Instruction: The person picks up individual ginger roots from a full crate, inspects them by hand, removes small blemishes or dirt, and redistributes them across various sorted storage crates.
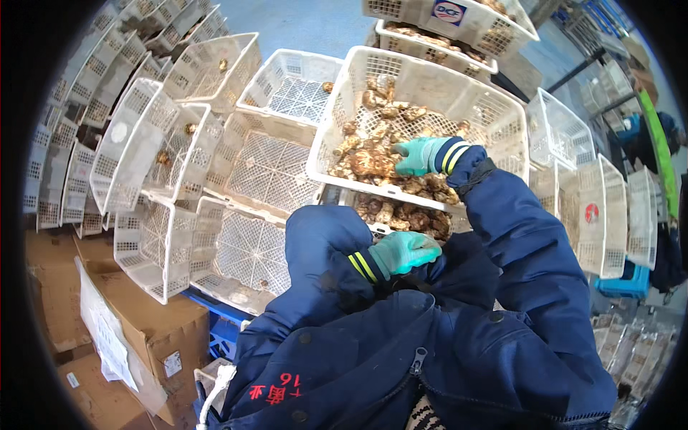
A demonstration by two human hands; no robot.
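A white plastic crate [473,92] stands in front of me, tilted in the picture, with a heap of brown-and-cream mushrooms [362,143] along its left and near side. My right hand [421,156], in a teal glove, reaches into it; thumb and fingers close around the edge of a large brown mushroom [374,162]. Closer to my body, my left hand [405,253], gloved alike, hovers by the near edge of a lower crate of mushrooms [383,213]. Its fingers stretch to the right, with nothing seen in them; the palm side is hidden.
White crates [265,168] with few or no mushrooms lie to the left, beside cardboard boxes [154,315]. Filled crates [430,46] are stacked at the far side. More white crates [602,215] stand at the right, near a blue bin [622,281].
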